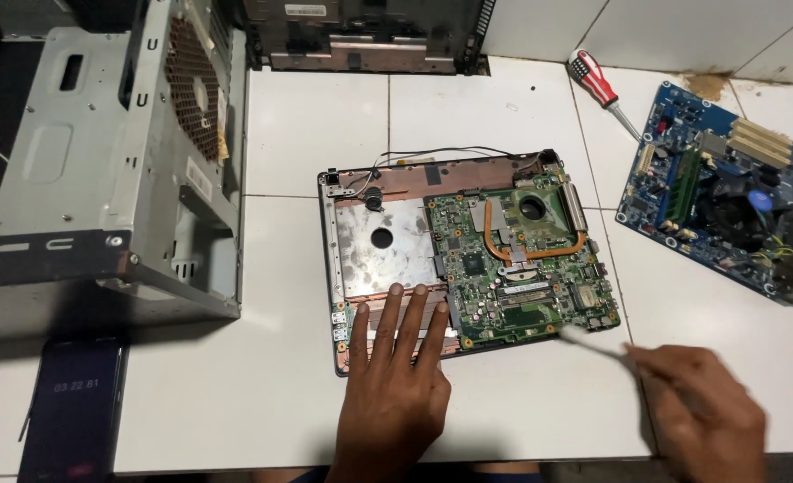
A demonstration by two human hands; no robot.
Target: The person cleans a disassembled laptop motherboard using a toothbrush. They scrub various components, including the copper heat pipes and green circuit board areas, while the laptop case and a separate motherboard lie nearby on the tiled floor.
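Observation:
An opened laptop base [352, 268] lies on the white tiled table, with a green circuit board [522, 268] and a copper heat pipe [539, 253] in its right half. My left hand [395, 376] lies flat on the base's near edge, fingers spread and holding nothing. My right hand [705, 411] grips a thin white brush-like tool [593, 343]. The tool's tip touches the near right corner of the green board.
A grey desktop computer case [101, 161] stands at the left. A black phone [73, 407] lies at the near left. A blue motherboard [718, 192] sits at the right, a red-and-white screwdriver [598, 82] behind it. Another dark laptop shell [361, 36] is at the back.

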